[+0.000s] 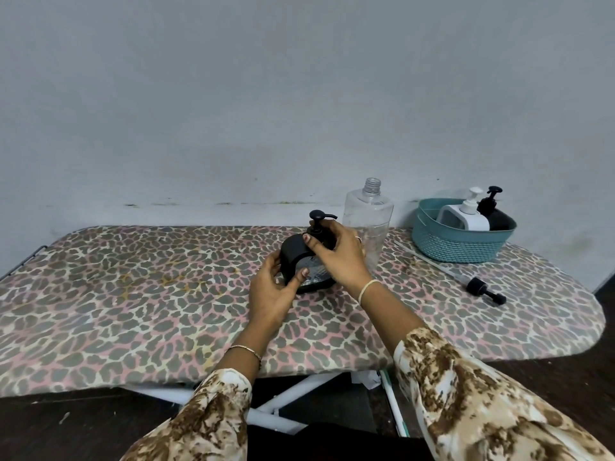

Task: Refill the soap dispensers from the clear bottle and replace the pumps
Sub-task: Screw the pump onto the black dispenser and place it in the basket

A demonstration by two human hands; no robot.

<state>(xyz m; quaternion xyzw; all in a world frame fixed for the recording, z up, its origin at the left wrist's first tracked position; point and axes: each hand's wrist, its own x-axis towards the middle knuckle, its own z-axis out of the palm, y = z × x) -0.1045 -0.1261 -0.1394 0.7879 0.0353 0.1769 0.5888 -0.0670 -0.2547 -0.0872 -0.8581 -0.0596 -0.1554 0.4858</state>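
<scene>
A black soap dispenser (294,257) stands on the leopard-print board (133,287) in the middle. My left hand (273,291) holds its lower body from the left. My right hand (339,254) is wrapped around its black pump (320,217) at the neck. Just behind my right hand stands the clear bottle (369,221), uncapped and nearly empty. A loose black pump with a long clear tube (482,289) lies on the board to the right.
A teal basket (459,244) sits at the back right, holding a white dispenser (466,214) and a black dispenser (494,211), both with pumps on. A grey wall rises right behind the board. White metal legs show below the front edge.
</scene>
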